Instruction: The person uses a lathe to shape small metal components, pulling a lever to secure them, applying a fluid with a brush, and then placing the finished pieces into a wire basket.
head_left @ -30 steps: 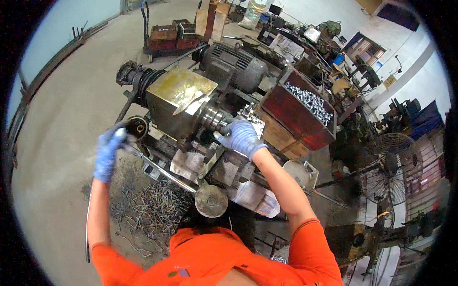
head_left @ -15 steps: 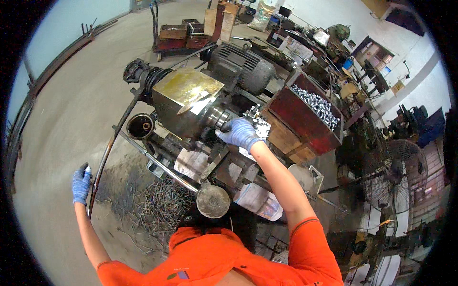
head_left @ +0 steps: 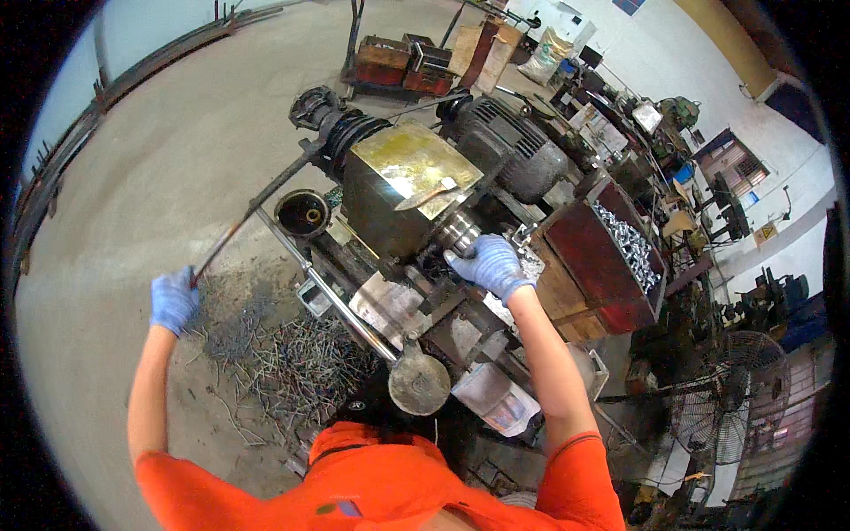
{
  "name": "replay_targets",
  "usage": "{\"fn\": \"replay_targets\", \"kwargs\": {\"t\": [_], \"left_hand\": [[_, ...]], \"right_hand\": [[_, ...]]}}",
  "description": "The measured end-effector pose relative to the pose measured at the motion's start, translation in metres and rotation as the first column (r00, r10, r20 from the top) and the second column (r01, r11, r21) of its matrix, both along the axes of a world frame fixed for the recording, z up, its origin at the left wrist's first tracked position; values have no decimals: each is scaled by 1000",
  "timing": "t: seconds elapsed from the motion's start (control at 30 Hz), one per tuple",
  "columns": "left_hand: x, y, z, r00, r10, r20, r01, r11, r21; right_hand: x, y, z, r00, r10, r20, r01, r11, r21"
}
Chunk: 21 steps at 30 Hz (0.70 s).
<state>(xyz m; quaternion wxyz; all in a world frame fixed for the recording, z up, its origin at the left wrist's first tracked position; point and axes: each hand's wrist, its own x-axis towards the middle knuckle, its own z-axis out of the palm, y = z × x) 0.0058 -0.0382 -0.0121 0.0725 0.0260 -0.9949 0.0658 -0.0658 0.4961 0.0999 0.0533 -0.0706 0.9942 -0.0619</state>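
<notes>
My left hand [head_left: 174, 302], in a blue knit glove, is closed round the lower end of a long dark metal lever [head_left: 257, 202]. That lever runs up to the left end of a small lathe-like machine with a box-shaped headstock [head_left: 382, 205]. My right hand [head_left: 492, 267], gloved alike, is at the front of the shiny round chuck [head_left: 459, 233], its fingers curled in. What it pinches there is hidden by the hand. A flat pointed metal piece [head_left: 427, 196] rests on the oily headstock top.
A red bin [head_left: 567, 234] of small metal parts stands on wood right of the machine. Behind the headstock sits a dark motor [head_left: 509, 146]. Metal shavings [head_left: 297, 358] cover the floor at lower left. A silver bar [head_left: 332, 288] and round pad [head_left: 419, 380] lie nearest me.
My left hand has gone from open beside the lever to closed on its end, and the lever has swung upward. The view has shifted; my right hand stays at the chuck.
</notes>
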Motion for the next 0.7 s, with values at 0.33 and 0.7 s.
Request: {"fn": "replay_targets", "kwargs": {"t": [0.33,0.7], "left_hand": [[-91,-88,7,997,-48,-57,34,975,-218],[-104,60,-210,988,-64,139,-77,579,811]], "right_hand": [[6,-2,3,994,-22,-109,17,999,-50],[123,86,37,774,-196,-602,27,960,-278]]}}
